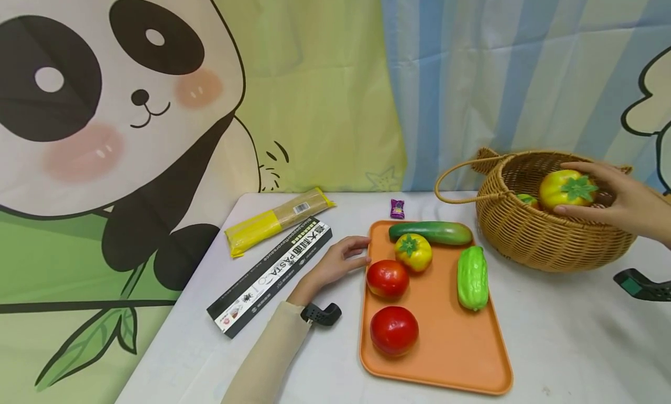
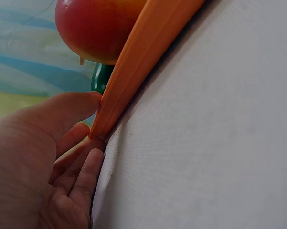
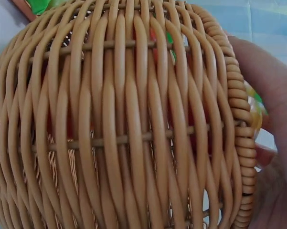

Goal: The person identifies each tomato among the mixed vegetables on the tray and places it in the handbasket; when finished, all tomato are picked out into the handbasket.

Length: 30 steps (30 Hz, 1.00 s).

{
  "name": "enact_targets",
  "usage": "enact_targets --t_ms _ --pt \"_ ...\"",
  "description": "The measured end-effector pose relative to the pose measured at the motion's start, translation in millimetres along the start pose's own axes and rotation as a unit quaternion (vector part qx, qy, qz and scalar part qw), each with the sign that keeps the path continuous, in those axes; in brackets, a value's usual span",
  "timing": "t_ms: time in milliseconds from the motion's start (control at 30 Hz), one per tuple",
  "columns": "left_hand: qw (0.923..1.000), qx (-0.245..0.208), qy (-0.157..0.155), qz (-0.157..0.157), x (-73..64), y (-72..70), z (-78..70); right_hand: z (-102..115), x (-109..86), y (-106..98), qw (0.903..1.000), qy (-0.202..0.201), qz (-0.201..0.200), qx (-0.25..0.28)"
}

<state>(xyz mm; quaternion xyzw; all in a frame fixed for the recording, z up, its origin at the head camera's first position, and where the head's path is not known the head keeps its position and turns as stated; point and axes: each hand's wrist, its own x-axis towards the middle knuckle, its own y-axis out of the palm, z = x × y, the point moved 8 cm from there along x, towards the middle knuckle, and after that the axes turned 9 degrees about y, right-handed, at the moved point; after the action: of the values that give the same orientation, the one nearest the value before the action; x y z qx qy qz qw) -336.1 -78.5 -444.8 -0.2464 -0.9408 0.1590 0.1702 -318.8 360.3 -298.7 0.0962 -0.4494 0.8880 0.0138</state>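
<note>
My right hand holds a yellow tomato with a green star-shaped calyx at the mouth of the wicker basket. Seen from the right wrist, the basket wall hides most of that tomato. Inside the basket, another green-and-red piece partly shows. My left hand touches the left rim of the orange tray; the left wrist view shows its thumb against the rim. On the tray lie two red tomatoes, a smaller yellow tomato, a cucumber and a light green bumpy gourd.
Left of the tray lie a black-and-white pasta box and a yellow pasta packet. A small purple wrapped sweet sits behind the tray. The basket's handle sticks out leftward. A printed curtain hangs behind the table.
</note>
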Motion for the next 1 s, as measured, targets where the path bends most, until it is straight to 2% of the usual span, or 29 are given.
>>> enact_targets --t_ms 133,500,667,833,933,1000 --pt "1.0 0.001 -0.004 -0.002 0.0 -1.2 -1.5 1 4.5 0 0.9997 -0.009 0.01 -0.018" --pt "0.9999 0.006 -0.008 -0.003 0.4 -2.3 -0.9 -3 9.9 5 0.9972 0.036 0.047 -0.046" --pt "1.0 -0.001 -0.005 -0.002 0.3 -0.9 2.1 -7 12.6 4 0.9964 0.033 0.053 -0.057" --pt "0.9999 -0.009 -0.007 -0.003 -0.3 0.8 2.5 -11 15.9 4 0.9955 0.024 0.076 -0.052" --pt "0.9999 -0.008 -0.006 0.005 -1.7 1.4 -7.8 -14 17.0 6 0.9934 0.023 0.1 -0.05" --pt "0.9999 -0.008 -0.005 0.006 -1.6 1.4 -8.2 -17 17.7 8 0.9911 0.026 0.117 -0.057"
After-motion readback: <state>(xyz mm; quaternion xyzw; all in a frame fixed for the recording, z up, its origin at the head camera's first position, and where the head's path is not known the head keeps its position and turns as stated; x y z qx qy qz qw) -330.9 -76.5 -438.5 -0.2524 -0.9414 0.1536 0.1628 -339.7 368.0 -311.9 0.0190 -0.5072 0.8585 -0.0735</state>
